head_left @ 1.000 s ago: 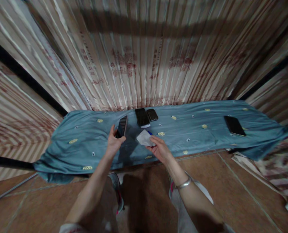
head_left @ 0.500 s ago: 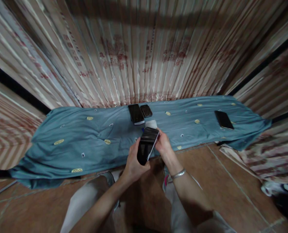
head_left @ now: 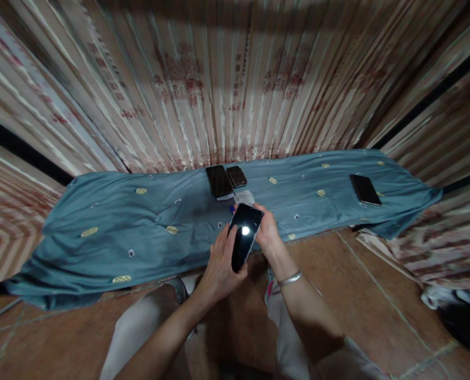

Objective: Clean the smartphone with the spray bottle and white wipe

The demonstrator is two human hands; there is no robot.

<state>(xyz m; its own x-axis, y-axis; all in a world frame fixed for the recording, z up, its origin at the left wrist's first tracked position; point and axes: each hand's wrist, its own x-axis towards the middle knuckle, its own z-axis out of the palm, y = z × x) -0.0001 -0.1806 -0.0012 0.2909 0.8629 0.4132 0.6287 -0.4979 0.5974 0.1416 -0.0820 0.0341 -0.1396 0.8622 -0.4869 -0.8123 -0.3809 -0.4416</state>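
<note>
Over blue cloth (head_left: 197, 216), L hand (head_left: 221, 266) holds 1 phone (head_left: 244, 244), R hand (head_left: 267, 228) alongside.

Silver bangle (head_left: 290, 279), pale trousers (head_left: 140, 322)

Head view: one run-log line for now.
left hand: grip on phone; right hand: at phone's upper right; white item: partly hidden by phone

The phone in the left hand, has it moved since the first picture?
Yes: the phone moved right and toward the person, judged by the blue cloth.
</note>
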